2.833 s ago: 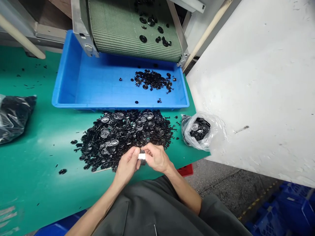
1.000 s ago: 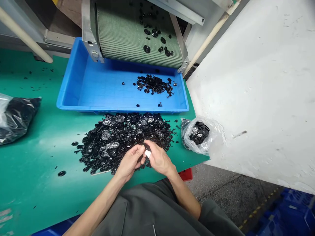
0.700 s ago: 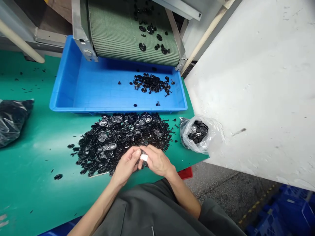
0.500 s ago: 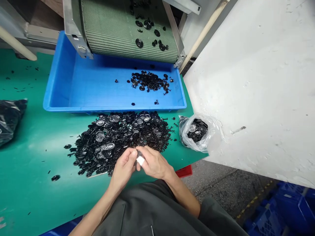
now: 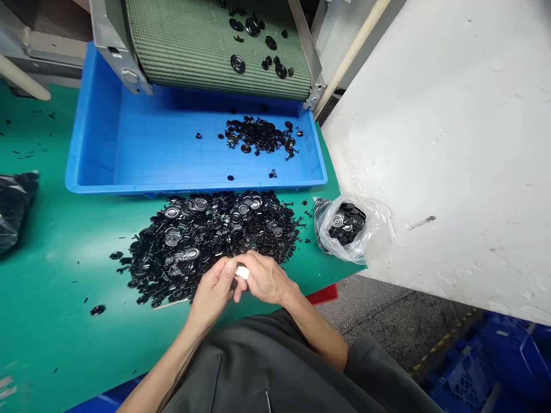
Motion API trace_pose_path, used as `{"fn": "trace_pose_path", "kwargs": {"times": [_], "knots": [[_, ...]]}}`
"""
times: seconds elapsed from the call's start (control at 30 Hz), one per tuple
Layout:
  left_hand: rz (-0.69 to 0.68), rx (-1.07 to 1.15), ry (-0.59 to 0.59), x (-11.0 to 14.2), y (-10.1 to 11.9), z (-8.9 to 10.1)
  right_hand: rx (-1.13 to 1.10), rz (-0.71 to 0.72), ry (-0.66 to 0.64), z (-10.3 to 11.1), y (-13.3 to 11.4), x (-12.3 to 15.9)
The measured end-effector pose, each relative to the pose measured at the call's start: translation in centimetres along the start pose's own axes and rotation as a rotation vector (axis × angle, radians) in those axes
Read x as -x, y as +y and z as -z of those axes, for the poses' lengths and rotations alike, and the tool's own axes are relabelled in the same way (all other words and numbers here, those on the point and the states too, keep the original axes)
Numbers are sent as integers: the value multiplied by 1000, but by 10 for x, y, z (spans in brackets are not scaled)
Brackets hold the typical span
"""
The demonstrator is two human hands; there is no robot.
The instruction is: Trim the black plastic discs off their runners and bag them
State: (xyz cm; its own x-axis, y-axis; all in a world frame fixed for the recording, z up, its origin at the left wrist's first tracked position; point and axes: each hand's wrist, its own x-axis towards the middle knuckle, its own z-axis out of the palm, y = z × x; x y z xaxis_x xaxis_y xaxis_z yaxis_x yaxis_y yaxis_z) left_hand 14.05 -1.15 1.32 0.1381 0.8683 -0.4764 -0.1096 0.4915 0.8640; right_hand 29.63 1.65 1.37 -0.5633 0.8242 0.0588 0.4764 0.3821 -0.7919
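Observation:
My left hand (image 5: 216, 289) and my right hand (image 5: 267, 278) meet at the near edge of a heap of black plastic parts (image 5: 189, 253). Their fingertips are pinched together, closed around a small dark part that the fingers almost wholly hide; its shape cannot be made out. A white wrap (image 5: 242, 272) shows at my right thumb, between the hands. Round discs with ringed faces and small pronged pieces lie mixed in the heap on the green tabletop (image 5: 142, 338).
Behind the heap, a blue tray (image 5: 142, 160) holds loose black parts below a green conveyor belt (image 5: 189, 51). An open clear bag (image 5: 359, 246) of black discs stands right, by a white panel (image 5: 451, 143). Another filled bag (image 5: 15, 209) lies left. Blue crates (image 5: 469, 367) stand lower right.
Both hands have shifted slightly left, still pinched together. The fingers now cover more of the dark part. The whole view has moved a little; the heap looks unchanged.

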Motion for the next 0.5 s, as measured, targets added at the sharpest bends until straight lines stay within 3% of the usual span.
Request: {"fn": "trace_pose_path", "kwargs": {"times": [0.2, 0.3, 0.37, 0.5], "knots": [[-30, 129, 45, -4, 3, -8, 4, -109, 97, -6, 9, -10], [-13, 207, 92, -7, 4, -3, 215, -253, 148, 0, 13, -18], [9, 281, 99, -7, 5, 1, 385, -332, 110, 5, 15, -23], [36, 461, 45, -7, 6, 7, 510, -341, 81, 5, 18, -29]]}}
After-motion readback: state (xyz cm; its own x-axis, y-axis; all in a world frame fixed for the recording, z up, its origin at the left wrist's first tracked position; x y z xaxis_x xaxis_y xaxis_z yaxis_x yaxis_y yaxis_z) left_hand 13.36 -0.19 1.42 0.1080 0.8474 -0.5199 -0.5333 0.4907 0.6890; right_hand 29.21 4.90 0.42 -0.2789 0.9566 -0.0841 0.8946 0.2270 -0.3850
